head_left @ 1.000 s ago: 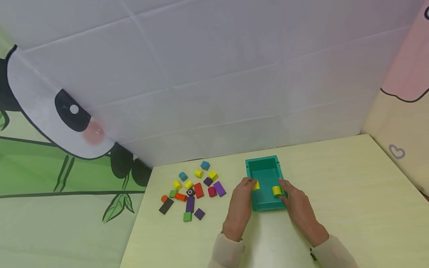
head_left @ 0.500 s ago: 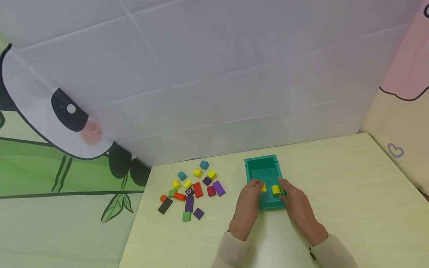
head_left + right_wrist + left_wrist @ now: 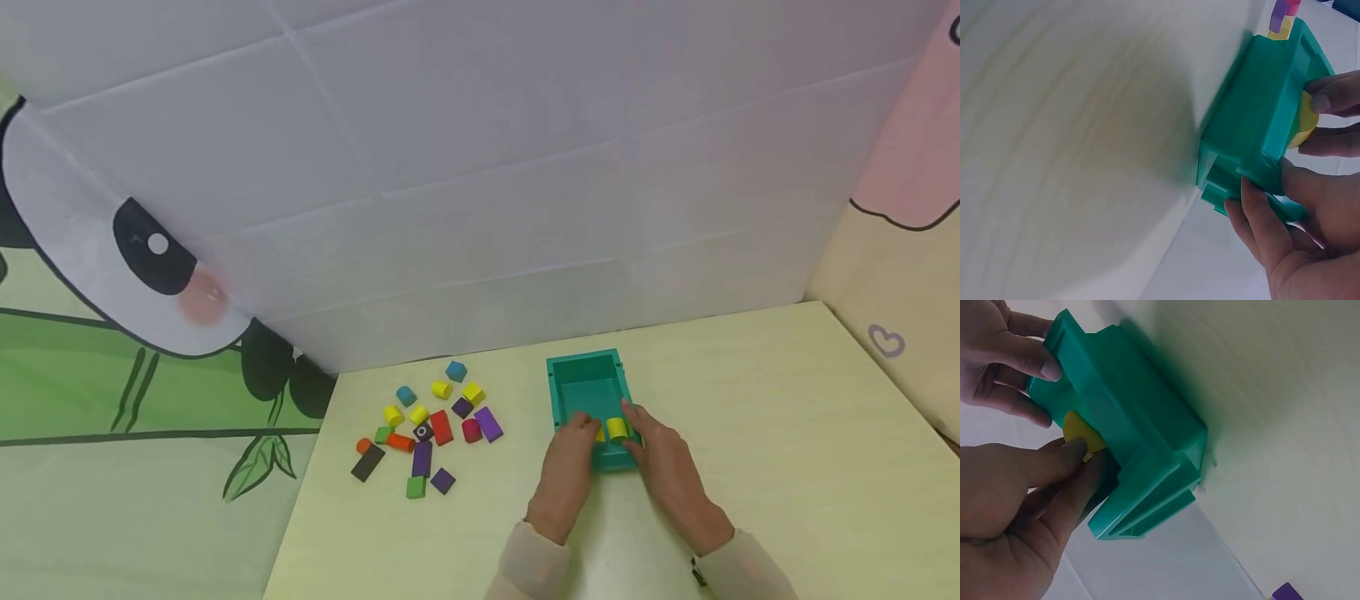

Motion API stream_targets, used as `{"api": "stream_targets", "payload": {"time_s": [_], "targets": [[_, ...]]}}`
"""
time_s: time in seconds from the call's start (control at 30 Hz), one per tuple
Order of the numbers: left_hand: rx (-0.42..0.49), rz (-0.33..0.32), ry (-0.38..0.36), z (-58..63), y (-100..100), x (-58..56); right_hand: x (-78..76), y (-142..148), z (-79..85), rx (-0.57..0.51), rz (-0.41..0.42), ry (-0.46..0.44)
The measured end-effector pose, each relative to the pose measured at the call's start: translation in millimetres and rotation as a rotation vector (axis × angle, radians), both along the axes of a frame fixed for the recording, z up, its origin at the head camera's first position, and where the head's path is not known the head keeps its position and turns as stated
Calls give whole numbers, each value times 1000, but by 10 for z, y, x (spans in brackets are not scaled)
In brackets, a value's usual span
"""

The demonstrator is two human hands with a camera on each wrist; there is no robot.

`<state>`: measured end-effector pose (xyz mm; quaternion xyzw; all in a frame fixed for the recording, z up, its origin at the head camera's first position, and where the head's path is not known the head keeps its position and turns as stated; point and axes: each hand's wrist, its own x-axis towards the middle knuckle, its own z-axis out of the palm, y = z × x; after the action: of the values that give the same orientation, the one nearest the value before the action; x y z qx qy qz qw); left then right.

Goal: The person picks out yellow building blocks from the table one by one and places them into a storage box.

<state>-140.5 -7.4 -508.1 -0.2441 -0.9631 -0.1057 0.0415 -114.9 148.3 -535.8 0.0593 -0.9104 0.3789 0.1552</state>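
Observation:
A teal open-topped box stands on the table. My right hand grips its right wall, thumb and fingers on either side of the rim. A yellow cylinder block is inside the box, beside the right fingertips. My left hand reaches over the near left part of the box and pinches a yellow block, mostly covered by the fingers. In the left wrist view, the left thumb presses on a rounded yellow block inside the box. The right wrist view shows the right hand at the rim.
Left of the box lie several loose blocks, among them a red block, a purple block, a blue block and a black block. A white cloth wall rises behind the table.
My left hand has moved right and slightly toward me along the box with its yellow block, closer to the yellow cylinder. The right hand has stayed on the box wall.

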Motion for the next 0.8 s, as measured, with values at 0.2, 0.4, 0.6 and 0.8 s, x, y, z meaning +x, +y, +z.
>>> {"api": "stream_targets", "payload": {"time_s": [0.2, 0.4, 0.6, 0.8], "targets": [[-19, 13, 19, -52, 36, -15, -1, 0, 19, 3, -1, -14], [-34, 13, 20, -102, 69, -35, 29, 0, 7, -4, -9, -45], [-96, 27, 19, -98, 112, -79, 14, 4, -19, 2, -9, -38], [-102, 52, -17, -87, 144, -117, -2, 12, -14, -9, -9, -53]]}}
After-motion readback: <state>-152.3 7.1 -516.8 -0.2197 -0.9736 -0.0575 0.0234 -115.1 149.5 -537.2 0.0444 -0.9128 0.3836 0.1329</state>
